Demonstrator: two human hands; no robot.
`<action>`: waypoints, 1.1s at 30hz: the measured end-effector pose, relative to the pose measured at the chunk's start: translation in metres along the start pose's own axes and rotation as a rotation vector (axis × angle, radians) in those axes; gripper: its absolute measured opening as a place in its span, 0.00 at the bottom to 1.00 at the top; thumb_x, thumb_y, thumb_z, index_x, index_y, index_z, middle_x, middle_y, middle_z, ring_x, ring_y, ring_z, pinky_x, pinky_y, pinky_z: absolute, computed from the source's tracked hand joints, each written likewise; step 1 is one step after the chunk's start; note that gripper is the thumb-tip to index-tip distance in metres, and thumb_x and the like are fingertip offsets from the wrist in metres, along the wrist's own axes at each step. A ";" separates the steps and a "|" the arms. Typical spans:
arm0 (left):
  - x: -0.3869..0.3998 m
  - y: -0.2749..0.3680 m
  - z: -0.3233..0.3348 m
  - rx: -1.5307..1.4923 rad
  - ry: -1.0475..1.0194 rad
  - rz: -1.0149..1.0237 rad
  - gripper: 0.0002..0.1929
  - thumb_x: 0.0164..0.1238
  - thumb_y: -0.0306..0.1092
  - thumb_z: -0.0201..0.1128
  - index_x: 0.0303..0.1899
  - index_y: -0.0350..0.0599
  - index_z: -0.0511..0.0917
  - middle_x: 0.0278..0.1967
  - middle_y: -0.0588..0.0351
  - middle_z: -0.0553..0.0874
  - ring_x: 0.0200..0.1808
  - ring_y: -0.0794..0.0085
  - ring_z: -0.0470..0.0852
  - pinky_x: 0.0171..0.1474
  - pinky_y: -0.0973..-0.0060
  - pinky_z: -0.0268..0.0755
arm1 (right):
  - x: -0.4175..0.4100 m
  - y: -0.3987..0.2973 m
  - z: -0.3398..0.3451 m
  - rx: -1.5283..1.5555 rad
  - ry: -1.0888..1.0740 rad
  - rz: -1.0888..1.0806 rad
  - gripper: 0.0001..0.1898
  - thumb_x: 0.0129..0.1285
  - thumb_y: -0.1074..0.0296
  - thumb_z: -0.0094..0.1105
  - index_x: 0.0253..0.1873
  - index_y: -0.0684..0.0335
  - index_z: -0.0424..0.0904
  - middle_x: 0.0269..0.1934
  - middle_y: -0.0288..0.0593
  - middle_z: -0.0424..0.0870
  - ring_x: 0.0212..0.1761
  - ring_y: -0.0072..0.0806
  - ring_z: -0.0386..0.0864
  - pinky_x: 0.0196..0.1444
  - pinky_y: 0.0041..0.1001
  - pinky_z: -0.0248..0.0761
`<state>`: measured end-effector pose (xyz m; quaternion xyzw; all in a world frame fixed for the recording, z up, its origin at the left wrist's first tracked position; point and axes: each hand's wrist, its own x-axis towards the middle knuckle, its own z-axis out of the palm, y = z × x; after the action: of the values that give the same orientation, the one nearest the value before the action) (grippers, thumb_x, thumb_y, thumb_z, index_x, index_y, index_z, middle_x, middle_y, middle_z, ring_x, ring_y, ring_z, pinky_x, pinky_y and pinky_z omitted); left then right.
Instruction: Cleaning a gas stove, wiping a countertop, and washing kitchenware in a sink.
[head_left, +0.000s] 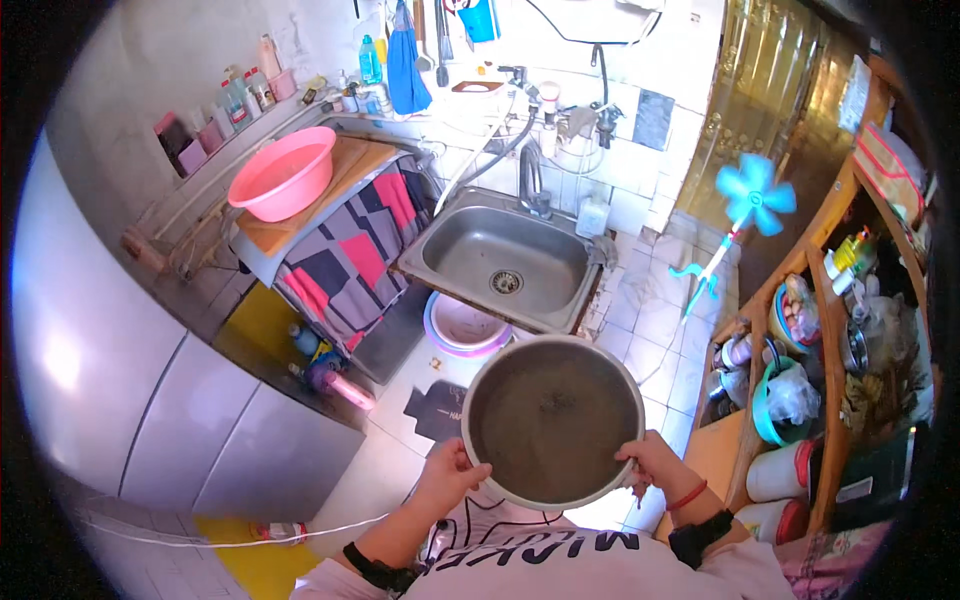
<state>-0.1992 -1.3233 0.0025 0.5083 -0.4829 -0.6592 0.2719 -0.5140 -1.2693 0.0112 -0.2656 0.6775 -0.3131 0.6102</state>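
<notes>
A round basin (555, 420) with a pale rim and a dark, murky inside is held in front of my body. On its left rim my left hand (457, 472) grips with the thumb over the edge. My right hand (646, 459) grasps the lower right rim, and something dark red hangs beneath that hand. Beyond the basin lies a stainless steel sink (480, 255) with its drain showing and a faucet (534, 180) at the back. Whether the basin holds liquid or only has a dark bottom, I cannot tell.
A pink plastic basin (289, 176) rests on a wooden board (360, 157) left of the sink. More basins (465, 330) stand under it. A blue toy windmill (754, 199) is at the right, near wooden shelves (825, 300). A white cord (300, 535) crosses at lower left.
</notes>
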 end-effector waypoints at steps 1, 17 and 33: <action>0.015 0.014 -0.007 0.002 0.023 0.005 0.16 0.53 0.23 0.64 0.44 0.35 0.70 0.29 0.55 0.81 0.26 0.75 0.78 0.27 0.79 0.71 | 0.018 -0.016 0.003 0.003 -0.006 0.000 0.11 0.46 0.71 0.56 0.24 0.78 0.72 0.10 0.48 0.71 0.05 0.30 0.70 0.05 0.27 0.64; 0.334 0.100 -0.141 0.098 -0.151 0.002 0.17 0.54 0.22 0.62 0.45 0.35 0.68 0.29 0.55 0.80 0.26 0.78 0.78 0.26 0.80 0.71 | 0.269 -0.182 0.055 0.141 0.097 0.021 0.09 0.49 0.72 0.57 0.30 0.75 0.73 0.12 0.44 0.72 0.06 0.29 0.69 0.05 0.26 0.63; 0.518 0.023 -0.172 0.417 -0.155 -0.179 0.15 0.47 0.29 0.66 0.35 0.31 0.73 0.25 0.50 0.81 0.21 0.72 0.80 0.25 0.74 0.72 | 0.455 -0.136 0.062 0.220 0.116 0.231 0.11 0.49 0.68 0.60 0.30 0.71 0.74 0.14 0.43 0.72 0.09 0.28 0.68 0.07 0.26 0.57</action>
<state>-0.2155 -1.8341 -0.1901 0.5419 -0.5811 -0.6038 0.0637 -0.5075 -1.7034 -0.1913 -0.0988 0.6993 -0.3279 0.6275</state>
